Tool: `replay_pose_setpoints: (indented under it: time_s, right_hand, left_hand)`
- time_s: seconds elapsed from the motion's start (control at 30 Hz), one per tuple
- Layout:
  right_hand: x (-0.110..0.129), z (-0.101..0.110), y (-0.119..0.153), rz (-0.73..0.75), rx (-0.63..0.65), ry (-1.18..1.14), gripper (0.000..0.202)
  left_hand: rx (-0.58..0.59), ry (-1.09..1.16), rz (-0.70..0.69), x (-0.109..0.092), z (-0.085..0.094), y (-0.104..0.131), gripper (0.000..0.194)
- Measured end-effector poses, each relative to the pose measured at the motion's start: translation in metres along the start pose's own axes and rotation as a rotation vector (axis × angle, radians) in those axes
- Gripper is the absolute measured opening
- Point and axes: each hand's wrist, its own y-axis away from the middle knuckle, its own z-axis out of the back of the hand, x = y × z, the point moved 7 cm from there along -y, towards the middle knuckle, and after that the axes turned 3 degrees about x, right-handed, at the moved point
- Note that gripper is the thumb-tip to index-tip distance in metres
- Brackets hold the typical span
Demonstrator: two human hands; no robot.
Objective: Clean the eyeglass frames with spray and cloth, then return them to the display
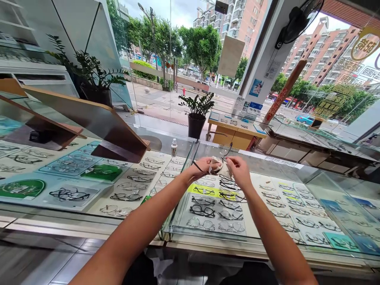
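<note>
Above the glass display counter my left hand [205, 164] is closed on a pale, crumpled cloth [225, 171], with a dark band around the wrist. My right hand [239, 169] pinches a pair of eyeglasses [230, 148] right beside the cloth; a thin dark temple sticks up and away past the fingers. The cloth covers part of the eyeglasses, so the lens inside it is hidden. A small white-capped spray bottle [174, 148] stands upright on the glass, to the left of my left hand.
Under the glass countertop [208, 233] lie rows of eyeglass frames. Tilted wooden-edged mirrors [89, 114] stand on the left. A potted plant [196, 118] is behind the counter, near a yellow wooden table [234, 130]. A wall fan [297, 25] hangs at upper right.
</note>
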Motion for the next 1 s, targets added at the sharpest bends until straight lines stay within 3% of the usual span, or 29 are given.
replay_pose_setpoints:
  time_s: [0.1, 0.2, 0.4, 0.53, 0.63, 0.8, 1.0]
  right_hand:
    - [-0.034, -0.037, 0.001, -0.298, 0.078, -0.455, 0.042]
    - [-0.047, -0.052, 0.003, -0.397, 0.099, -0.639, 0.046]
    - [-0.061, -0.039, 0.011, -0.460, 0.054, -0.712, 0.044]
    - [-0.066, -0.039, 0.014, -0.486, 0.099, -0.721, 0.043]
    - [-0.063, -0.038, 0.012, -0.452, 0.110, -0.689, 0.043]
    - [-0.055, -0.033, 0.011, -0.398, 0.080, -0.639, 0.040]
    - [-0.052, -0.034, 0.015, -0.363, 0.045, -0.592, 0.039]
  left_hand:
    - [0.029, -0.024, -0.018, 0.002, -0.005, 0.000, 0.055]
    - [0.047, -0.052, 0.000, 0.006, -0.009, 0.002, 0.054]
    - [0.162, 0.090, 0.124, 0.012, -0.017, 0.006, 0.038]
    - [0.139, 0.185, 0.170, 0.019, -0.010, 0.003, 0.045]
    - [0.131, 0.074, 0.135, 0.023, -0.009, 0.000, 0.051]
    - [0.138, -0.092, 0.060, 0.023, -0.022, -0.002, 0.052]
    - [0.057, -0.193, 0.024, 0.014, -0.032, 0.000, 0.055]
